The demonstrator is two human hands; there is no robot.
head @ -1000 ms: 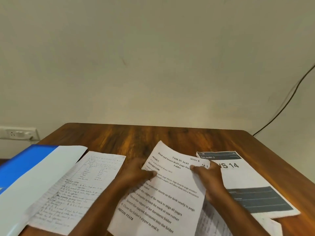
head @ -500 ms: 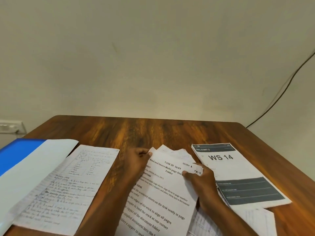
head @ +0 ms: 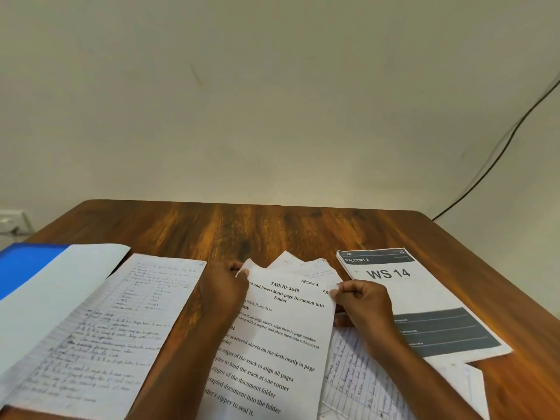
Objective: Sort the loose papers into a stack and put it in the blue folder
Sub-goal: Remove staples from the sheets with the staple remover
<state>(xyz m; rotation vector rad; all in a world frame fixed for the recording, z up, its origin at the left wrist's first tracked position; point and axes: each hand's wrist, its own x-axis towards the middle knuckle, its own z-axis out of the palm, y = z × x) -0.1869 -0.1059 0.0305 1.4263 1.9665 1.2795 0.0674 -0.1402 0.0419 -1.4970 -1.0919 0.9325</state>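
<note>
A printed sheet headed "TASK ID: 3649" (head: 281, 338) lies on top of a few other sheets (head: 306, 263) in the middle of the table. My left hand (head: 225, 283) grips their upper left corner. My right hand (head: 362, 301) pinches the upper right edge. A handwritten lined page (head: 106, 328) lies to the left, beside the open blue folder (head: 24, 265) with its pale inner flap (head: 45, 295). On the right lies a "WS 14" printed sheet (head: 424, 298). More handwritten pages (head: 357, 380) peek out below my right arm.
The wooden table (head: 257, 228) stands against a plain wall. A black cable (head: 497, 156) runs down the wall at the right. A wall socket (head: 9, 222) sits at the far left.
The held sheets have been drawn together, so other corners now show behind the top printed sheet. The view tilted, and the papers appear slightly lower and nearer.
</note>
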